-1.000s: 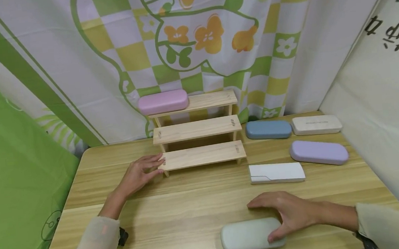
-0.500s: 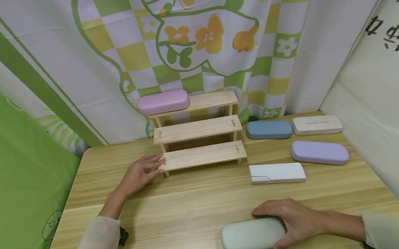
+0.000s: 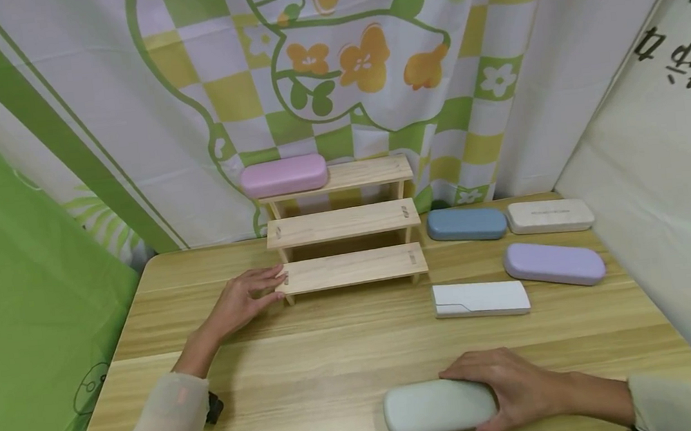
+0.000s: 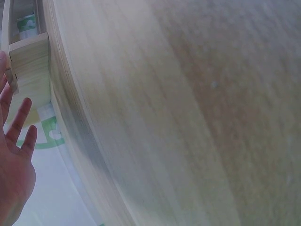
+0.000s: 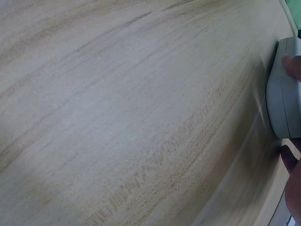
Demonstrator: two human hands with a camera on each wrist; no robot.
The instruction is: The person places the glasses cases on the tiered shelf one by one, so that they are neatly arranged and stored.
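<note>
On the near part of the table, a pale green glasses case lies flat. My right hand grips its right end, the thumb at the near side and the fingers at the far side; in the right wrist view fingertips touch the case. My left hand touches the left end of the lowest step of a three-step wooden display rack. Its fingers look straight and spread in the left wrist view. A pink glasses case rests on the left of the top step.
Right of the rack lie a blue case, a cream case, a lilac case and a white case. A patterned curtain hangs behind the wooden table.
My right hand has shifted slightly right and closed round the right end of the pale green glasses case. The case has hardly moved. My left hand stays at the rack.
</note>
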